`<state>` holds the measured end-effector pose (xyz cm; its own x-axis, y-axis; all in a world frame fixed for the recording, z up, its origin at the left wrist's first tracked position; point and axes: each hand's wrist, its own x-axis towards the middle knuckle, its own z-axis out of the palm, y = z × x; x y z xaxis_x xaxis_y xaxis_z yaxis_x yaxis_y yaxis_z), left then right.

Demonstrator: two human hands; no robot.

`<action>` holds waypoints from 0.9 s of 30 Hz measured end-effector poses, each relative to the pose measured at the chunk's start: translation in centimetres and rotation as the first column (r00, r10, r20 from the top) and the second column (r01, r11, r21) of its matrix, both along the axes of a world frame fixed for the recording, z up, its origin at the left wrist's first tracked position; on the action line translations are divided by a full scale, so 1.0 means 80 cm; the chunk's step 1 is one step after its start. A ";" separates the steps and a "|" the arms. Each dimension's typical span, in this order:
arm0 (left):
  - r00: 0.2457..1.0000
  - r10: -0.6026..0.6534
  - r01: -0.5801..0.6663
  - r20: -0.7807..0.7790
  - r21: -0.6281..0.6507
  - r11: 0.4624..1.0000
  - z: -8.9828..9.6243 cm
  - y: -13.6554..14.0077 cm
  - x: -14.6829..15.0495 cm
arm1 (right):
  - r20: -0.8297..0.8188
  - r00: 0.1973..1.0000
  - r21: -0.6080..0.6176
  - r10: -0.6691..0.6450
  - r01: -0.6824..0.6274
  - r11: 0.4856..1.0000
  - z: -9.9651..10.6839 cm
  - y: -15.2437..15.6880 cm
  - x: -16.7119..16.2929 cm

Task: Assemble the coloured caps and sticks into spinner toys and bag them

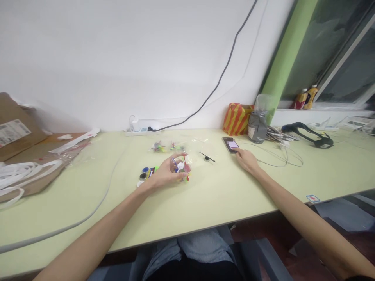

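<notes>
My left hand [164, 172] is closed around a small clear bag of bright plastic parts [181, 167], with white, red and blue pieces showing between thumb and fingers. By its wrist lie loose coloured parts [143, 175]: blue, black and white discs beside short yellow and green pieces. My right hand [245, 159] reaches to a phone [231, 144] lying flat, a finger touching the lower part of its lit screen; its other fingers are partly hidden. Between the hands is a black disc with a thin pointed rod [206, 158].
Clear bags of coloured parts [158, 146] lie behind my left hand. A power strip [140, 131] sits against the wall. At right are a striped bag [237, 118], a grey container [257, 127], cables and a black headset-like frame [307, 132]. An open cardboard box [17, 128] stands left.
</notes>
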<state>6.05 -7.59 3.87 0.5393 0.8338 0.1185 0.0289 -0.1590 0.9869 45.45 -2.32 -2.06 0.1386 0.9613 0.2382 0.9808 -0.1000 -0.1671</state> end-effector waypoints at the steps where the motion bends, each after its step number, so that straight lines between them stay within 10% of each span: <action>1: 1.000 0.001 -0.001 -0.002 -0.002 1.000 0.001 0.000 0.000 | 0.019 1.000 -0.010 0.002 -0.001 1.000 0.000 0.000 -0.003; 27: 1.000 -0.008 0.008 -0.016 0.009 1.000 -0.001 0.001 0.000 | -0.036 0.988 0.036 0.148 -0.147 0.989 -0.006 0.009 -0.003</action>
<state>6.05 -7.53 3.83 0.5480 0.8282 0.1178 0.0432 -0.1686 0.9847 45.19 -1.57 -2.57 0.0056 0.9636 0.2672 0.9772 0.0514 -0.2060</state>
